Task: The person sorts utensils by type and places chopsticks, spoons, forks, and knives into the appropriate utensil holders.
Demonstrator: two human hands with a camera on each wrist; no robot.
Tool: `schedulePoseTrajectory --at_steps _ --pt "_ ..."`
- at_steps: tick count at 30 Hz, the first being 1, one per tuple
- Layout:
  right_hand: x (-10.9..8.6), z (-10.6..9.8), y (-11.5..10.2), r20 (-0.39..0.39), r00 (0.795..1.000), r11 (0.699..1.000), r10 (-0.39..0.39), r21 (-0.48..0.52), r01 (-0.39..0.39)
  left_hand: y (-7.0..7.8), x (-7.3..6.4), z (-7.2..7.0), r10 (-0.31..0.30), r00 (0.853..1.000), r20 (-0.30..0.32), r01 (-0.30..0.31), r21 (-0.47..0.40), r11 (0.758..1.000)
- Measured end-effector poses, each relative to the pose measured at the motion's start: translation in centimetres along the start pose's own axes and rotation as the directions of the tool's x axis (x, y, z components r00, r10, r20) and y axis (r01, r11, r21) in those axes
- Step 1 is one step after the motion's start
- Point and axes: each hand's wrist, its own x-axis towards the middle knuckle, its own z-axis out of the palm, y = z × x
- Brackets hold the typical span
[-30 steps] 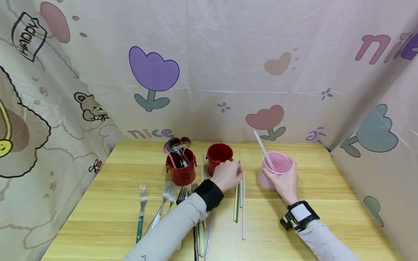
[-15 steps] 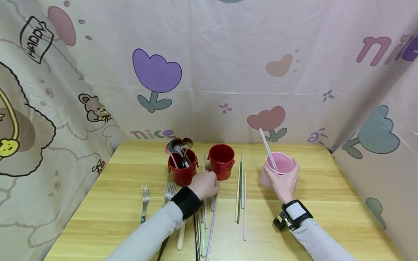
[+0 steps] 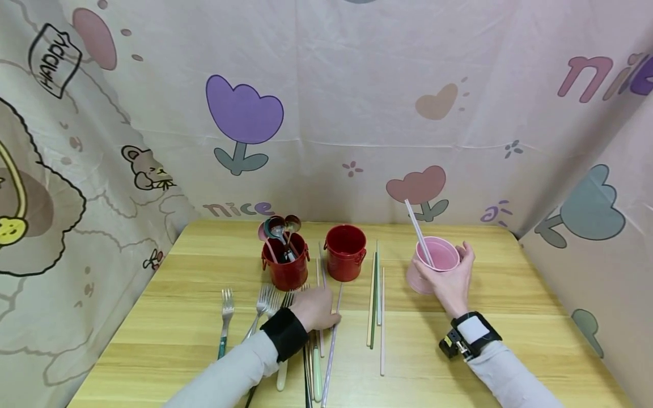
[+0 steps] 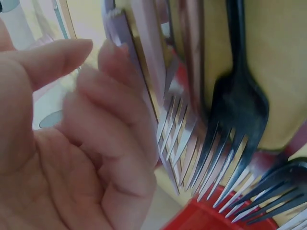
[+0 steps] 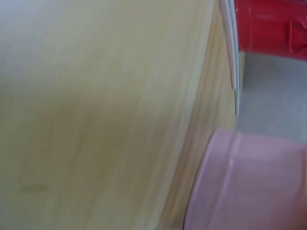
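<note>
My left hand (image 3: pixel 313 309) hovers over a row of chopsticks and forks in the middle of the table. In the left wrist view its fingers (image 4: pixel 120 129) are loosely bent, the thumb apart from them, with nothing between. Beside them lie purple chopsticks (image 4: pixel 124 40), a silver fork (image 4: pixel 172 120) and a black fork (image 4: pixel 240 105). A light purple chopstick (image 3: pixel 331 351) runs just right of the hand in the head view. My right hand (image 3: pixel 451 286) grips the pink bucket (image 3: pixel 415 280) around its side; pale chopsticks (image 3: pixel 418 232) lean upright in it.
A red bucket (image 3: pixel 288 277) holding several spoons stands at the back, next to another red bucket (image 3: pixel 347 266). Several chopsticks (image 3: pixel 372 306) lie between the hands. A green-handled fork (image 3: pixel 224 323) lies at the left; a patterned curtain (image 3: pixel 331 102) hangs behind.
My left hand has moved left and nearer, from beside the second red bucket to above the chopsticks and forks. The right hand stays at the pink bucket, its fingers slightly shifted.
</note>
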Motion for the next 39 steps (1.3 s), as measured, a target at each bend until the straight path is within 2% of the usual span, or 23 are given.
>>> schedulePoseTrajectory --at_steps 3,8,17,25,32,39 --pt "0.4 -0.4 0.2 0.051 0.998 0.999 -0.024 -0.026 0.026 0.1 -0.4 0.3 0.022 1.0 0.002 -0.022 -0.017 1.0" --pt "0.7 -0.7 0.5 0.116 0.993 0.998 0.01 -0.071 -0.002 0.3 -0.6 0.5 0.062 0.998 -0.017 -0.062 -0.013 0.998" --pt "0.9 -0.8 0.8 0.139 0.99 0.993 0.022 -0.119 -0.006 0.5 -0.7 1.1 0.07 0.997 -0.028 -0.069 0.018 0.997" --pt "0.9 -0.8 0.7 0.151 0.988 0.992 0.019 -0.13 0.001 0.7 -1.0 1.4 0.027 1.0 -0.016 -0.027 0.039 0.999" --pt "0.9 -0.9 0.5 0.15 0.989 0.99 0.019 -0.138 0.002 1.0 -0.9 1.4 0.03 0.996 0.079 -0.026 -0.05 0.998" --pt "0.9 -0.8 0.7 0.149 0.989 0.991 0.007 -0.131 0.013 0.6 -0.4 1.3 0.004 0.991 0.131 0.02 -0.185 0.982"
